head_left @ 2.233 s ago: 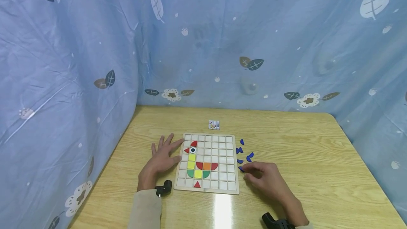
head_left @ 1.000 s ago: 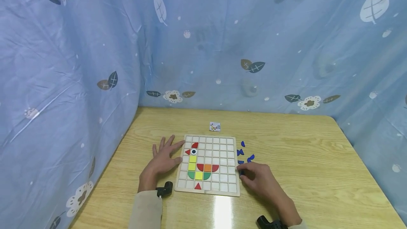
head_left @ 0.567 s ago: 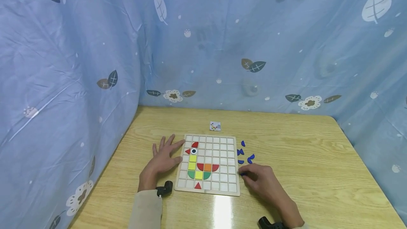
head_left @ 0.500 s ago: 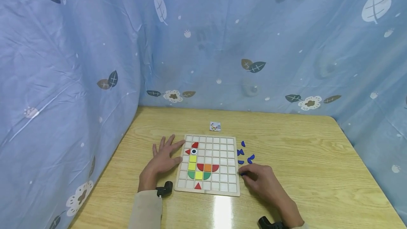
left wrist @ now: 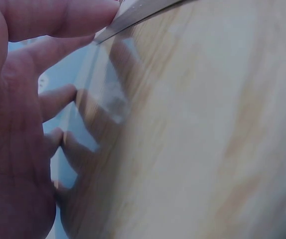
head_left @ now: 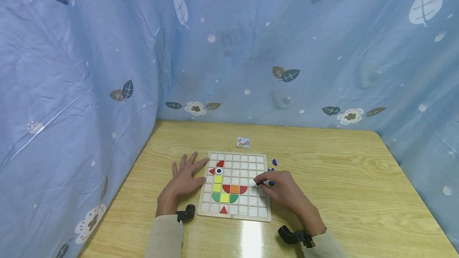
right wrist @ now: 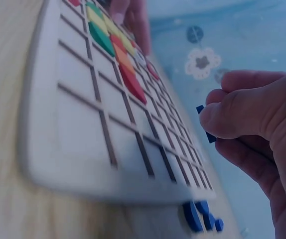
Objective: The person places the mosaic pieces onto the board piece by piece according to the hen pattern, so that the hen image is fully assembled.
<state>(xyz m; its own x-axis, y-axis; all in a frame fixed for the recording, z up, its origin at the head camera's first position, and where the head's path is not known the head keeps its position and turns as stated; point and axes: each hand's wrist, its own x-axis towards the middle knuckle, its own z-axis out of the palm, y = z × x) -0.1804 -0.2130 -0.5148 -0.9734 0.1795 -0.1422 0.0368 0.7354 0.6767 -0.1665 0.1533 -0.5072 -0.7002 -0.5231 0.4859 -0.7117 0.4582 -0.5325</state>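
My right hand [head_left: 283,188] pinches a small blue piece [right wrist: 211,137] between thumb and fingers, above the right-hand columns of a wooden grid board [head_left: 244,210]. Most of that piece is hidden by the fingers, so its full outline does not show. Coloured tiles on the board form a bird-like figure, with a white eye tile [head_left: 219,171], yellow squares [head_left: 224,198], an orange square [head_left: 234,189] and red and green rounded pieces. My left hand [head_left: 184,180] lies spread at the board's left side, its index finger and thumb touching the edge [left wrist: 138,16].
Loose blue pieces [head_left: 274,162] lie right of the board, partly hidden behind my right hand; several show in the right wrist view. A small printed card [head_left: 243,143] with a gridded picture lies beyond the board. A patterned blue curtain [head_left: 229,51] borders the wooden table.
My right hand has lifted from beside the board's right edge and moved left and away over the grid, carrying the blue piece. The left hand stays still.
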